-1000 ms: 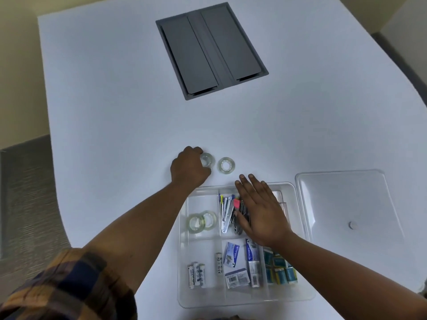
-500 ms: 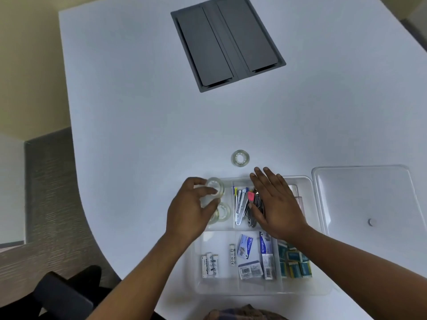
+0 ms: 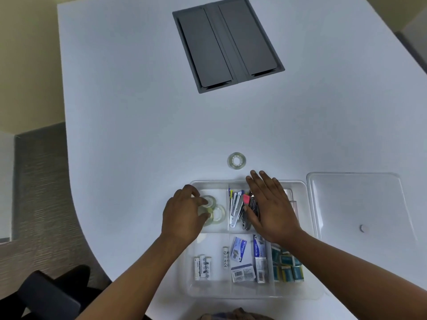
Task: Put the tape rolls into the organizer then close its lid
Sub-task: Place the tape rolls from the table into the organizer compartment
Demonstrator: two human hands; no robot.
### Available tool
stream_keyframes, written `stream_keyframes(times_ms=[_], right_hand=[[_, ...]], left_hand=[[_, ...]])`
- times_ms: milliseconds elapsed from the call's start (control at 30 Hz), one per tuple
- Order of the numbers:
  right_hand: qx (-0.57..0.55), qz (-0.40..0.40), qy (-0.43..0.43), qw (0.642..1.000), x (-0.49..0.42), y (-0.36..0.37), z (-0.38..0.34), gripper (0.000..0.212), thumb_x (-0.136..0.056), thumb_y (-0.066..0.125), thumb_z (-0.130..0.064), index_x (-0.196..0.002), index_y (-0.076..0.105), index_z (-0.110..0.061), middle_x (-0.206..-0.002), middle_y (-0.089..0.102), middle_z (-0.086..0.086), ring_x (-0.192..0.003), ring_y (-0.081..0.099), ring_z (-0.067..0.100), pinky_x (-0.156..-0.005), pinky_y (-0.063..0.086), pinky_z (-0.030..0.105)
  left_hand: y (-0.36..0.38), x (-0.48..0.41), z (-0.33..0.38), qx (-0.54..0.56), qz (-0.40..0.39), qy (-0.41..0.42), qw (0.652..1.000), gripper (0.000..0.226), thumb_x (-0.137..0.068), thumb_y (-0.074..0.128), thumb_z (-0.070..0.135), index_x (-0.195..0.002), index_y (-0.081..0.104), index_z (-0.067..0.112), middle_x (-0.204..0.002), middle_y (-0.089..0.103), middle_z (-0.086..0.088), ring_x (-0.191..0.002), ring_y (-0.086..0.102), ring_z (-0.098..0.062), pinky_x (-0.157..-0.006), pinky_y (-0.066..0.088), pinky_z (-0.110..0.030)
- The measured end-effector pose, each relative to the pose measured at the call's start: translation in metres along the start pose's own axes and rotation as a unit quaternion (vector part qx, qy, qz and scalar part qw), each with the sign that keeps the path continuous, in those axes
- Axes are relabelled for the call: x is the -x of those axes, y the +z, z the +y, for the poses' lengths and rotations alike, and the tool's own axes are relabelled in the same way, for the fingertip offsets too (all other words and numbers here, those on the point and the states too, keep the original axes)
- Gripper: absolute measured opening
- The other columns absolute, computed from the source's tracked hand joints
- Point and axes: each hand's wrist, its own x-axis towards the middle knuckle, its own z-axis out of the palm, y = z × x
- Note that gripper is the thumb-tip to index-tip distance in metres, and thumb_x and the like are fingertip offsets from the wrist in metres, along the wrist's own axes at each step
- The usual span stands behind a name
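Your left hand's fingers (image 3: 196,199) are curled around a clear tape roll (image 3: 209,200), pinching it just above the far-left compartment of the organizer (image 3: 300,188), where two more tape rolls (image 3: 218,214) lie side by side. Whether the held roll touches them you cannot tell. Your left hand (image 3: 184,215) is over the organizer's left wall, wrist bent down, with the forearm running back toward the near-left edge of the bench (image 3: 138,123).

Your right hand (image 3: 270,209) lies flat, palm down, fingers spread and gripping nothing, over the middle far compartment with its metal clips and pens (image 3: 235,206); its fingertips reach just past the far rim.

One last tape roll (image 3: 236,160) lies flat on the bench just beyond that far rim, apart from both hands, with open white surface all around it. The lid (image 3: 355,204) lies flat just to the right of the organizer, edge beside edge. The near compartments hold batteries (image 3: 202,266) and small boxes (image 3: 242,272). Farther out a grey cable hatch (image 3: 227,42) is set in the bench, well apart. The bench's curved left edge passes near your left forearm.
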Motion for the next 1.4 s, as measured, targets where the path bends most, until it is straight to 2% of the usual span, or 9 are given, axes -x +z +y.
stream_keyframes(times_ms=[167, 300, 467, 667, 867, 1033, 1167, 1267, 1400], right_hand=[[0.006, -0.007, 0.003, 1.0, 0.0, 0.003, 0.002, 0.067, -0.097, 0.035, -0.049, -0.155, 0.019, -0.018, -0.163, 0.017, 0.0, -0.151, 0.007, 0.017, -0.123, 0.011, 0.042], [0.004, -0.008, 0.007, 1.0, 0.0, 0.004, 0.002, 0.067, -0.097, 0.035, -0.049, -0.155, 0.018, -0.019, -0.163, 0.017, 0.0, -0.151, 0.007, 0.016, -0.122, 0.011, 0.042], [-0.013, 0.003, 0.005, 1.0, 0.0, 0.003, 0.001, 0.066, -0.097, 0.039, -0.047, -0.155, 0.019, -0.02, -0.163, 0.018, -0.001, -0.151, 0.01, 0.016, -0.122, 0.011, 0.041], [-0.013, 0.003, 0.004, 1.0, 0.0, 0.005, 0.002, 0.067, -0.097, 0.042, -0.045, -0.155, 0.018, -0.021, -0.163, 0.017, -0.003, -0.151, 0.009, 0.016, -0.123, 0.008, 0.039], [-0.013, -0.004, 0.01, 1.0, 0.0, 0.005, 0.002, 0.066, -0.097, 0.039, -0.046, -0.155, 0.018, -0.021, -0.163, 0.018, -0.002, -0.151, 0.007, 0.015, -0.123, 0.007, 0.039], [-0.013, -0.009, 0.014, 1.0, 0.0, 0.005, 0.002, 0.066, -0.097, 0.038, -0.046, -0.155, 0.016, -0.022, -0.163, 0.016, -0.003, -0.151, 0.006, 0.014, -0.123, 0.003, 0.036], [-0.011, -0.01, 0.012, 1.0, 0.0, 0.005, 0.003, 0.066, -0.098, 0.038, -0.047, -0.155, 0.017, -0.022, -0.163, 0.016, -0.003, -0.151, 0.006, 0.015, -0.123, 0.003, 0.036], [-0.008, -0.009, 0.013, 1.0, -0.001, 0.006, 0.002, 0.067, -0.098, 0.037, -0.048, -0.155, 0.015, -0.022, -0.164, 0.015, -0.003, -0.151, 0.005, 0.015, -0.123, 0.004, 0.036], [-0.005, -0.008, 0.009, 1.0, 0.0, 0.006, 0.004, 0.067, -0.098, 0.038, -0.048, -0.155, 0.015, -0.022, -0.164, 0.014, -0.003, -0.151, 0.006, 0.015, -0.123, 0.005, 0.038]], left_hand=[[-0.014, -0.013, 0.008, 0.056, 0.047, 0.018, 0.997, 0.026, -0.082, 0.06, 0.007, -0.096, 0.069, 0.027, -0.104, 0.056, 0.013, -0.098, 0.054, -0.013, -0.074, 0.044, -0.026], [-0.021, -0.039, 0.023, 0.091, 0.07, 0.051, 0.992, 0.022, -0.083, 0.066, 0.02, -0.105, 0.067, 0.026, -0.109, 0.057, 0.008, -0.1, 0.057, -0.014, -0.08, 0.049, -0.031], [-0.015, -0.084, 0.044, 0.124, -0.008, 0.033, 0.992, 0.034, -0.079, 0.072, 0.03, -0.112, 0.062, 0.027, -0.118, 0.057, 0.007, -0.102, 0.059, -0.015, -0.087, 0.05, -0.035], [-0.006, -0.127, 0.059, 0.039, -0.033, 0.065, 0.997, 0.055, -0.074, 0.076, 0.029, -0.125, 0.056, 0.023, -0.13, 0.056, 0.0, -0.117, 0.054, -0.022, -0.095, 0.045, -0.039], [0.01, -0.145, 0.071, -0.059, -0.092, 0.112, 0.988, 0.065, -0.071, 0.078, 0.034, -0.131, 0.053, 0.029, -0.126, 0.053, -0.002, -0.116, 0.054, -0.024, -0.091, 0.044, -0.037], [0.013, -0.148, 0.067, -0.062, -0.037, 0.127, 0.989, 0.056, -0.074, 0.073, 0.036, -0.126, 0.056, 0.028, -0.121, 0.056, -0.001, -0.111, 0.056, -0.025, -0.086, 0.044, -0.036], [-0.003, -0.132, 0.062, 0.051, 0.016, 0.096, 0.994, 0.052, -0.072, 0.075, 0.039, -0.12, 0.057, 0.029, -0.117, 0.06, 0.004, -0.104, 0.059, -0.02, -0.084, 0.047, -0.032], [-0.016, -0.103, 0.051, 0.123, 0.072, 0.081, 0.986, 0.039, -0.073, 0.075, 0.039, -0.107, 0.059, 0.029, -0.109, 0.063, 0.007, -0.094, 0.06, -0.016, -0.079, 0.05, -0.032], [-0.022, -0.06, 0.033, 0.158, 0.105, 0.058, 0.98, 0.021, -0.077, 0.074, 0.033, -0.096, 0.07, 0.025, -0.117, 0.061, 0.007, -0.106, 0.059, -0.013, -0.088, 0.049, -0.031]])
